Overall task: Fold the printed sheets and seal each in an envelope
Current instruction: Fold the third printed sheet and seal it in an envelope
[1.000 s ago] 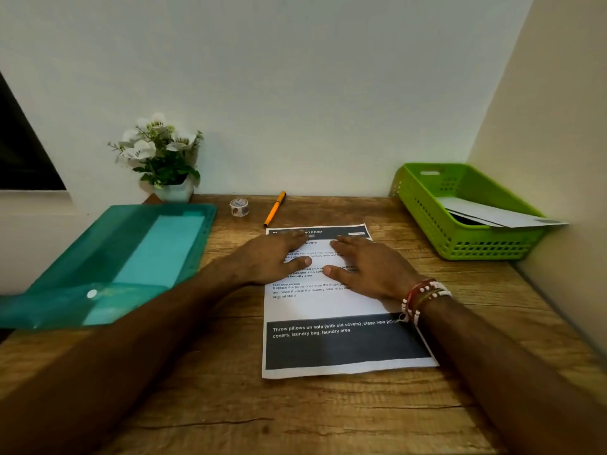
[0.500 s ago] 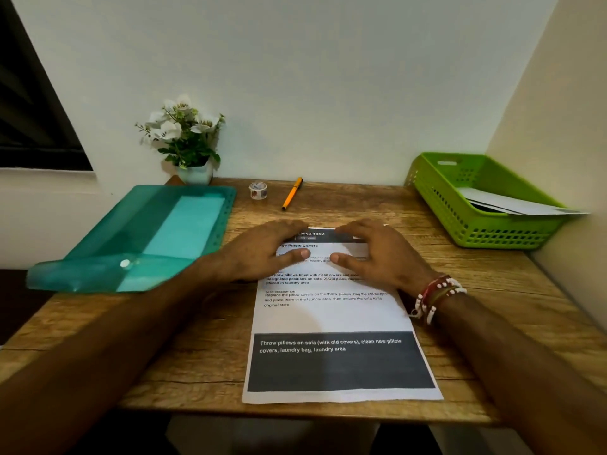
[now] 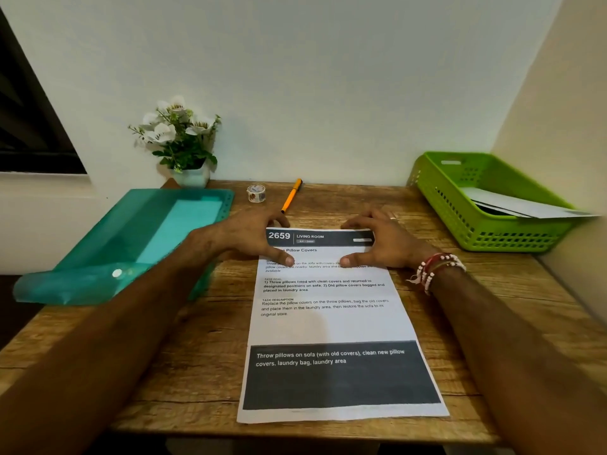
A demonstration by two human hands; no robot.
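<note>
Your left hand point(image 3: 253, 238) and right hand point(image 3: 384, 244) have slid to the far edge of the printed sheet point(image 3: 328, 323), flat on the counter point(image 3: 197, 356); fingers point(image 3: 279, 221) half-curled there, thumbs pressing; real grip cannot be told; the first fold looks ready.

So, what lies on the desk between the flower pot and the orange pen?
In the head view, a small tape roll stands there, touching neither.

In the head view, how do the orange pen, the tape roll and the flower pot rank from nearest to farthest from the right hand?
1. Orange pen, behind the right hand, to its left.
2. Tape roll, further left.
3. Flower pot, far left by the wall.
</note>
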